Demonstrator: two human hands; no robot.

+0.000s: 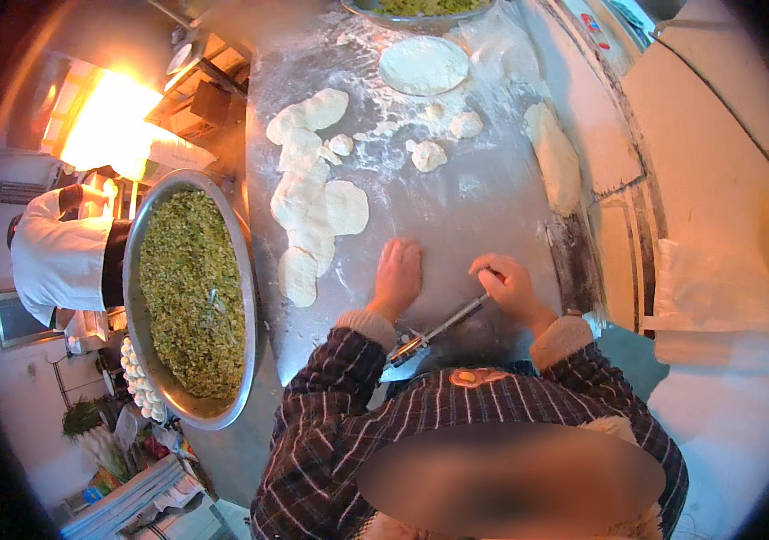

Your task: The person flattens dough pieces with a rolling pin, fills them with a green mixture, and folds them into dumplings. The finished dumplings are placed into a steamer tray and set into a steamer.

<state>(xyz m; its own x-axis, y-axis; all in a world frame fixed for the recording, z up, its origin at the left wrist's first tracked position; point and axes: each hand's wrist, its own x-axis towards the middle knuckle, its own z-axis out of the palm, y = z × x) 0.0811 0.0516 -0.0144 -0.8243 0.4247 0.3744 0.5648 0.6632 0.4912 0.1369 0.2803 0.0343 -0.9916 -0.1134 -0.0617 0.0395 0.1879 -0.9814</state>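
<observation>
My left hand (398, 273) rests palm down on the steel worktable (384, 209), slightly blurred, its fingers close together. What may lie under the palm is hidden. In my right hand (509, 287) is the upper end of a long, slim metal tool (441, 327); its exact kind is unclear. The tool slants down to the left towards the table's near edge. Left of my left hand lie overlapping flat dough rounds (346, 208), the lowest one (298, 277) nearest to me. Small dough lumps (429, 156) sit farther up the floured surface.
A large metal basin (249, 358) of chopped green filling stands at the left. Farther up are a flour-covered round (423, 65) and another filling bowl (418, 25). A long dough piece (553, 158) lies along the right edge. Another person (64, 253) works beyond the basin.
</observation>
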